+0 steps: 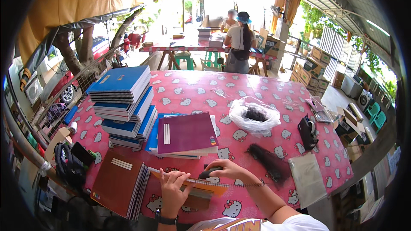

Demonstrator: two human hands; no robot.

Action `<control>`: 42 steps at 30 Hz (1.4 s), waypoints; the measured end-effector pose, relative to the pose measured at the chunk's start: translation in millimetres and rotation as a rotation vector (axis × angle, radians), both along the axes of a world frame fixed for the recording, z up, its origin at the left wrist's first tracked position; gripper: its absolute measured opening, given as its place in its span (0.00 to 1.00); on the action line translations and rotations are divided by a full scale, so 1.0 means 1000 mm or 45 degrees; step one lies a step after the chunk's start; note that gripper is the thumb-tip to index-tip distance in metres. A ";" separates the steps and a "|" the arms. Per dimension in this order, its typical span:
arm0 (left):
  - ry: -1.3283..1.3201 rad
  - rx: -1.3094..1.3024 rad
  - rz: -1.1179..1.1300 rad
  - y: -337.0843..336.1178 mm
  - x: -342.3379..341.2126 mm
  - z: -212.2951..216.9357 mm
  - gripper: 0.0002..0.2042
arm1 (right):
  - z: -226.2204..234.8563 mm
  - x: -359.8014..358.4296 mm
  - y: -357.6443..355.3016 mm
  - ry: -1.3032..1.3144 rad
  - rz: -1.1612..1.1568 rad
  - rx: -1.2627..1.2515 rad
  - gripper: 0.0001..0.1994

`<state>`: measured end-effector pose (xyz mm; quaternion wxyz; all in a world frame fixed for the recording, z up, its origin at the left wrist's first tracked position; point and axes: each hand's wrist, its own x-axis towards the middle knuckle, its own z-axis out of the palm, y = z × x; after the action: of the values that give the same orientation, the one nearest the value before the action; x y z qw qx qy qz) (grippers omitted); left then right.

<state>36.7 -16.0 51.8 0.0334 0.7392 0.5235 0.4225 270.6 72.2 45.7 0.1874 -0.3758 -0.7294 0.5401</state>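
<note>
My left hand [173, 188], with a dark watch on its wrist, holds up a spiral notebook [218, 189] with orange in its cover, tilted so its bound edge faces upward. A thin wire coil [254, 185] runs along that edge and sticks out past its right end, under my right forearm. My right hand [229, 170] is closed around a small black rounded object [209, 171] just above the edge; its exact kind is unclear. Left of my hands lies a stack of brown spiral notebooks [117, 184]. Beyond them, a purple notebook [186, 132] tops a lower pile.
A tall stack of blue notebooks [122, 79] stands at the left. A white plastic bag [254, 115] with dark contents, a bunch of black coils [269, 162], a black pouch [307, 132] and clear plastic sleeves [308, 179] lie rightward. Two people work at a far table.
</note>
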 end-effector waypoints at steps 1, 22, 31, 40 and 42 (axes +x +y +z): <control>-0.003 0.008 -0.001 0.000 -0.002 -0.002 0.17 | 0.005 -0.005 -0.005 -0.005 0.015 0.016 0.32; -0.179 0.011 0.024 0.001 0.000 -0.003 0.34 | -0.005 -0.026 0.025 -0.046 0.201 0.242 0.26; -0.295 -0.031 -0.017 -0.002 -0.005 -0.009 0.40 | 0.011 -0.039 0.027 -0.388 0.237 0.285 0.31; -0.866 0.087 0.036 0.014 -0.056 0.006 0.37 | 0.012 -0.044 0.015 0.251 0.258 -0.036 0.27; -1.405 -0.160 -0.293 0.023 -0.070 -0.029 0.34 | 0.009 -0.057 0.003 0.599 0.366 -0.127 0.24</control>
<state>-32.8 7.2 22.5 0.3918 0.4578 0.3686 0.7078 214.1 75.0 54.9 0.2543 -0.1414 -0.6843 0.6687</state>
